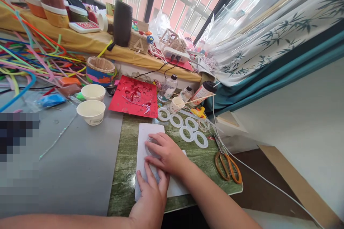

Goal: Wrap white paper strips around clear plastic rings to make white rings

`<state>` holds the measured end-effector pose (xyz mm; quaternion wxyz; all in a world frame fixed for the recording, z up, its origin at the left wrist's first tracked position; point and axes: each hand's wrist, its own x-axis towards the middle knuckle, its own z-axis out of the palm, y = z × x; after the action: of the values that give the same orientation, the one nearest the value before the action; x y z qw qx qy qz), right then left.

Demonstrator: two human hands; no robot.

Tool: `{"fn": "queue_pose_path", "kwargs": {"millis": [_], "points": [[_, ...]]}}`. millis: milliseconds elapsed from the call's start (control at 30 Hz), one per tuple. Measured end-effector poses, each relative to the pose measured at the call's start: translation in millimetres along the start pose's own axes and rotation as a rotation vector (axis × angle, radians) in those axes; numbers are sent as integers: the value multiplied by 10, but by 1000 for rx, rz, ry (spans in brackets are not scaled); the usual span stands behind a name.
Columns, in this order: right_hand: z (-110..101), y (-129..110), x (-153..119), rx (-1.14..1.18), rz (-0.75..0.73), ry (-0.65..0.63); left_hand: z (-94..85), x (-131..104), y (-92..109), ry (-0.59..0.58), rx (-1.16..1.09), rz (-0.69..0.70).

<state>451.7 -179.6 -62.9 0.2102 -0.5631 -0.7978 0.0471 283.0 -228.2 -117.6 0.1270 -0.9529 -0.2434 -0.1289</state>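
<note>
White paper (143, 132) lies on the green wood-grain table near its front edge. Both of my hands rest on it. My left hand (153, 189) is spread flat, its fingers pointing away from me. Beyond and to the right, my right hand (163, 152) has its fingers apart over a clear round piece (148, 144), touching it. The piece is partly hidden under the fingers. Several translucent rings (186, 133) lie on the table to the right of the paper.
Two paper cups (91, 112) stand on the grey mat (88, 171). Behind the paper is a red sheet (118, 94). Bottles (168, 89), a small cup (176, 105) holding a stick and a lidded cup (202, 94) stand farther back. Orange-handled scissors (228, 166) lie right, beside a white cable (258, 170).
</note>
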Motion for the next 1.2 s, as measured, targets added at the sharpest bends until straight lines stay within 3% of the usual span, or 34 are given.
{"fn": "queue_pose_path", "kwargs": {"millis": [200, 300, 433, 533, 667, 767, 900, 1033, 1200], "points": [[72, 97, 61, -20, 189, 84, -24, -48, -37, -70, -34, 40], [48, 98, 71, 13, 137, -3, -60, -37, -65, -89, -29, 46], [32, 118, 72, 8, 224, 68, -90, -21, -97, -76, -23, 79], [54, 125, 68, 14, 162, 15, -87, -21, -105, -63, -20, 77], [81, 118, 67, 11, 247, 81, -63, -37, -92, -63, -16, 73], [81, 115, 65, 41, 190, 9, -49, -48, -80, -63, -20, 69], [58, 104, 74, 19, 313, 82, -34, -49, -74, -55, -26, 73], [35, 69, 88, 24, 224, 1, -22, -44, -71, -53, -20, 63], [48, 39, 112, -20, 264, 88, -23, -44, -68, -72, -21, 52]]}}
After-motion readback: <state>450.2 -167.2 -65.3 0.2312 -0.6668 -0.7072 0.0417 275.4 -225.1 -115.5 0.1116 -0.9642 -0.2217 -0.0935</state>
